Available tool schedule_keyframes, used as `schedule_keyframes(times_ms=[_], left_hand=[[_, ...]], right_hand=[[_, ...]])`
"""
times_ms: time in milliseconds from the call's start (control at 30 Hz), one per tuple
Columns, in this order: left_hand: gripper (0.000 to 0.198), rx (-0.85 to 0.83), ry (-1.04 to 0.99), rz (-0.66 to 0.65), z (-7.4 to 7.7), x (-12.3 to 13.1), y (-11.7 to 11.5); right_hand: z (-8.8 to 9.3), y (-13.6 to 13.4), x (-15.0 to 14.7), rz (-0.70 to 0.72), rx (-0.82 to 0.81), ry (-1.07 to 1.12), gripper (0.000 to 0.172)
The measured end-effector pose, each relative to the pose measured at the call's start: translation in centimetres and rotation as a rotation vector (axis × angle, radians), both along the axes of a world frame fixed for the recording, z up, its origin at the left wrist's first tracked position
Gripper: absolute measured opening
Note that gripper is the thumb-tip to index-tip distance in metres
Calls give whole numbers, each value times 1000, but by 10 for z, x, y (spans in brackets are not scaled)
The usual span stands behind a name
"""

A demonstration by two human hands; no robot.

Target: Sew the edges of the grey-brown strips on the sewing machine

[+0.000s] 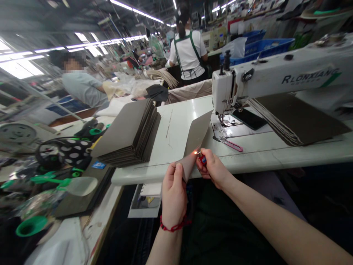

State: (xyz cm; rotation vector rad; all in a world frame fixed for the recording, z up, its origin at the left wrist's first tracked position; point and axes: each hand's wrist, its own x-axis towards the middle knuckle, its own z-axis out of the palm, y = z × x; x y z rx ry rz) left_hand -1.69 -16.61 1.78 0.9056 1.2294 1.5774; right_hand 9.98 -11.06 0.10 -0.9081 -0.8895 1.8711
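Note:
My left hand point(174, 189) pinches the near end of a grey-brown fabric panel point(197, 132), which bends up and away over the table's front edge. In my right hand point(213, 167) is a red lighter point(202, 159), gripped upright with the thumb at its top. A small orange flame point(196, 152) burns at the lighter's tip, right by the panel's edge. Just beyond my right hand lie pink-handled thread snips point(230, 144), beside the needle area of a white sewing machine point(224, 88).
A thick stack of grey-brown panels point(124, 129) stands on the table's left. Under the machine arm are a dark phone point(249, 118) and another panel pile point(306, 117). An open drawer point(145, 211) hangs below the edge. Two co-workers point(189, 55) are farther back.

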Motion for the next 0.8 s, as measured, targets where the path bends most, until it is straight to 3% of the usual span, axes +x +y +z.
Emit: schedule_keyframes(times_ms=[633,733,800], left_hand=[[17,6,-47,-52,4,0,-2],[14,17,-83,-39,4,-1,-3],[13,22,-98,-39,5,-3,-3]], right_hand=[[-5,-1,1,3,33,8,55],[-2,0,7,-56,124,60,58],[5,1,14,-129,265,49,48]])
